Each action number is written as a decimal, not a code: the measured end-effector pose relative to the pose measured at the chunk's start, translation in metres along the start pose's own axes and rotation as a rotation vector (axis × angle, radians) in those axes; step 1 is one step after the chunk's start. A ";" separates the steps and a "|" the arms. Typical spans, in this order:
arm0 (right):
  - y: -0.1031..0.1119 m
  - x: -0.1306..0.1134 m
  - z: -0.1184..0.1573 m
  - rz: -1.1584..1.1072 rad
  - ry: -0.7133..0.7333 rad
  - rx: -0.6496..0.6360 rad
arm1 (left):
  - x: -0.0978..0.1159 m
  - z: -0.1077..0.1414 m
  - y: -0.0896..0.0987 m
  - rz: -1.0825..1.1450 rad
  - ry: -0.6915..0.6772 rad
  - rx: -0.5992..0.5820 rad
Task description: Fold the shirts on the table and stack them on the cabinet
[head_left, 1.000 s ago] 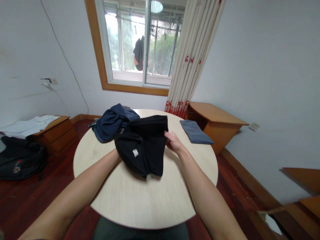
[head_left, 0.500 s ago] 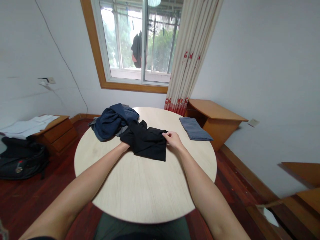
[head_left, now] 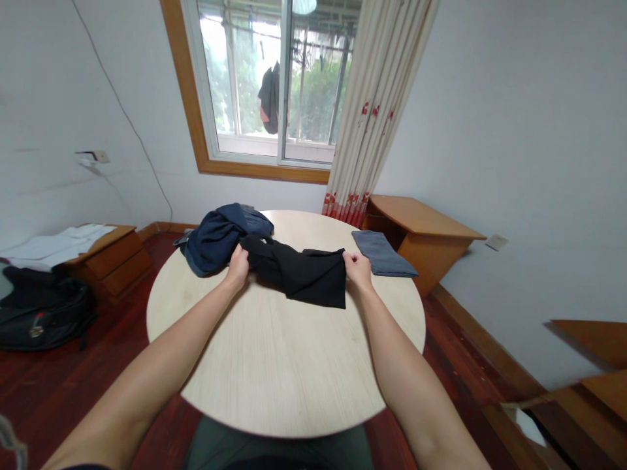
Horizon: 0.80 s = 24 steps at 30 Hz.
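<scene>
My hands point(head_left: 238, 264) point(head_left: 358, 269) grip the black garment's point(head_left: 304, 277) ends; pulling unevenly could drag in the blue clothes point(head_left: 215, 238) beside my left hand.

Home, plain lived-in room, likely bedroom. Round pale wood table point(head_left: 274, 365) in middle, clothes heaped on it: navy garment pile point(head_left: 218, 238), black garment point(head_left: 304, 277), folded grey cloth point(head_left: 382, 253). Wood-framed window point(head_left: 264, 85) with flowered curtain point(head_left: 377, 104) drawn aside; dark garment point(head_left: 270, 98) drying outside. Low wooden cabinet point(head_left: 115, 258) by left wall, white linen point(head_left: 53, 245) on top, black backpack point(head_left: 39, 310) on dark red wood floor point(head_left: 73, 372). Wooden corner desk point(head_left: 421, 228) under white walls.
</scene>
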State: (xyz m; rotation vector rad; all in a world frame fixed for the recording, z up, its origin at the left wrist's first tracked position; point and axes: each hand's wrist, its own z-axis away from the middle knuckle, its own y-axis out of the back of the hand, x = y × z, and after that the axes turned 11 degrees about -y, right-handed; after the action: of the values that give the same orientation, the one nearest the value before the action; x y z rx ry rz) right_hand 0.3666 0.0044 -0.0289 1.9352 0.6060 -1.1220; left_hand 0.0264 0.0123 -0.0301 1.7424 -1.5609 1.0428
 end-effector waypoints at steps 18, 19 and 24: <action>-0.012 -0.006 0.019 0.394 0.363 -0.295 | -0.005 0.010 0.002 -0.182 -0.124 -0.204; -0.013 -0.006 0.019 0.406 0.364 -0.324 | -0.007 0.012 0.002 -0.230 -0.132 -0.245; -0.012 -0.007 0.017 0.448 0.317 -0.401 | -0.014 0.016 0.001 -0.329 -0.162 -0.360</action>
State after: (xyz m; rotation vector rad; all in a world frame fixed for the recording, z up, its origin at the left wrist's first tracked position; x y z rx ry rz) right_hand 0.3459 -0.0030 -0.0328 1.7797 0.4827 -0.3827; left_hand 0.0277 0.0061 -0.0507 1.7779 -1.3879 0.4395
